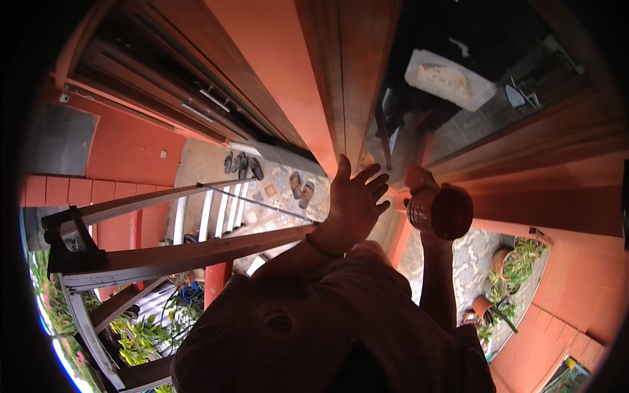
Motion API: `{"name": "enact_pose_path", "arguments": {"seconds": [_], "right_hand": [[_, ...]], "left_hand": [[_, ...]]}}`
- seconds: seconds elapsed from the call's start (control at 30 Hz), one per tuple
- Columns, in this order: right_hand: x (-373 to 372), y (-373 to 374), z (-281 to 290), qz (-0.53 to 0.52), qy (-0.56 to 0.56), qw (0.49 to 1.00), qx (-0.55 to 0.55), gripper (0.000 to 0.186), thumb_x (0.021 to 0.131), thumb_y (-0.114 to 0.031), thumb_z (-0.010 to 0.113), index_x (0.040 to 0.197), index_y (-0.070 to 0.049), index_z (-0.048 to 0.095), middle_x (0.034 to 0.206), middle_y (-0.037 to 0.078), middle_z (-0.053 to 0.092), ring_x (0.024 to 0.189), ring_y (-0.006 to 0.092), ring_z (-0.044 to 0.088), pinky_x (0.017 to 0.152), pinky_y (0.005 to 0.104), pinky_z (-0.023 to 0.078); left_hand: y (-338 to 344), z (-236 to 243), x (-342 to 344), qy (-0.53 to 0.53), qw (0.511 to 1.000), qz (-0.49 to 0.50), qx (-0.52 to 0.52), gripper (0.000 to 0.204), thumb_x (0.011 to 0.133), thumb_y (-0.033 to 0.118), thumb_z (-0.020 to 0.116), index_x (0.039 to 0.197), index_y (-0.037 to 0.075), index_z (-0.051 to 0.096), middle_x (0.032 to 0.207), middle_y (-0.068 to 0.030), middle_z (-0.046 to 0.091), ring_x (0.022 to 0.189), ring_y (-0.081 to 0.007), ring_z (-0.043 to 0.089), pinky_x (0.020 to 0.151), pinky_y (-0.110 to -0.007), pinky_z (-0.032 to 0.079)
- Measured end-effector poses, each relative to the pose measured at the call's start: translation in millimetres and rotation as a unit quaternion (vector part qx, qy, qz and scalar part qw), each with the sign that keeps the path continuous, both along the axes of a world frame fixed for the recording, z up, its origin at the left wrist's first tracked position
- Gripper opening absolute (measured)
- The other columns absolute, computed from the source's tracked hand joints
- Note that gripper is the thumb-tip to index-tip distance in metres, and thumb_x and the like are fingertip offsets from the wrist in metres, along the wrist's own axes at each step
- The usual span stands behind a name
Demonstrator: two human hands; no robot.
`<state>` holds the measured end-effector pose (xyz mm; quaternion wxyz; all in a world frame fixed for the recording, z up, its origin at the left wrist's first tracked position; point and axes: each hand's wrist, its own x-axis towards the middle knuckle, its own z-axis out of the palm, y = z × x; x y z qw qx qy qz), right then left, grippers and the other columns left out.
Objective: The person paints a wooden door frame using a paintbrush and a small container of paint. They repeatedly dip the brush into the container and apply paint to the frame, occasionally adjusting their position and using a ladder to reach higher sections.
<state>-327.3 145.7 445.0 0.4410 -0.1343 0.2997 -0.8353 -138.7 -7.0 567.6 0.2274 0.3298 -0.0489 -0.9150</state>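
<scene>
Dark, rounded container (453, 213) was held at the right in the right hand (424, 186), its fingers closed around it, while the left hand (356, 208) stood left of it, fingers spread wide.

The floor (472, 268) beneath me is patterned. On it, to my left, dark footwear (242, 165) sits grouped beside brown sandals (306, 194); to my right, potted plants (483, 306) line its edge.

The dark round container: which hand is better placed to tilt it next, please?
Probably the right hand: it holds the container, while the left hand is apart from it, open and apparently empty.
</scene>
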Motion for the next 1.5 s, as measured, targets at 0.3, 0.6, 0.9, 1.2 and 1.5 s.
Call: {"name": "enact_pose_path", "arguments": {"seconds": [0.3, 0.6, 0.9, 1.2, 1.5], "right_hand": [[15, 10, 8, 0.074, 0.0, 0.997, 0.021, 0.063, 0.107, -0.06, 0.05, 0.14, -0.008, 0.062, 0.13, 0.02, 0.069, 0.116, 0.0394, 0.069, 0.096, 0.0604, 0.059], [16, -1, -8, 0.107, 0.007, 0.994, 0.019, 0.062, 0.106, -0.065, 0.048, 0.134, -0.014, 0.067, 0.123, 0.016, 0.074, 0.116, 0.043, 0.07, 0.094, 0.0654, 0.059], [14, 2, 9, 0.068, -0.063, 0.994, 0.064, 0.059, 0.107, -0.064, 0.043, 0.128, -0.014, 0.067, 0.115, 0.018, 0.076, 0.103, 0.0448, 0.075, 0.086, 0.0672, 0.062], [14, 4, 12, 0.078, -0.088, 0.992, 0.034, 0.059, 0.106, -0.059, 0.043, 0.132, -0.011, 0.066, 0.119, 0.018, 0.075, 0.108, 0.0442, 0.074, 0.088, 0.0663, 0.062], [15, -1, 8, 0.07, -0.081, 0.994, 0.028, 0.064, 0.107, -0.057, 0.036, 0.136, -0.007, 0.065, 0.127, 0.019, 0.073, 0.112, 0.04, 0.072, 0.09, 0.0624, 0.061]], "left_hand": [[-119, 105, 6, -0.181, 0.455, 0.585, -0.646, 0.07, 0.115, 0.059, 0.038, 0.154, 0.002, 0.044, 0.161, -0.018, 0.046, 0.159, -0.0329, 0.034, 0.132, -0.055, 0.02], [-276, 275, 10, -0.333, 0.017, 0.678, -0.655, 0.065, 0.113, 0.057, 0.044, 0.151, 0.005, 0.048, 0.157, -0.0203, 0.046, 0.158, -0.044, 0.028, 0.13, -0.065, 0.015], [-303, 275, 1, -0.383, -0.105, 0.622, -0.674, 0.054, 0.109, 0.049, 0.059, 0.148, 0.013, 0.053, 0.161, -0.0168, 0.046, 0.161, -0.0428, 0.024, 0.13, -0.07, 0.004], [-314, 274, 29, -0.406, -0.124, 0.613, -0.666, 0.052, 0.109, 0.043, 0.062, 0.149, 0.011, 0.053, 0.158, -0.0178, 0.049, 0.159, -0.0423, 0.029, 0.13, -0.067, 0.004], [-188, 139, 31, -0.475, 0.165, 0.576, -0.645, 0.053, 0.113, 0.022, 0.059, 0.152, -0.009, 0.043, 0.155, -0.0284, 0.045, 0.152, -0.0485, 0.037, 0.126, -0.055, 0.03]]}}
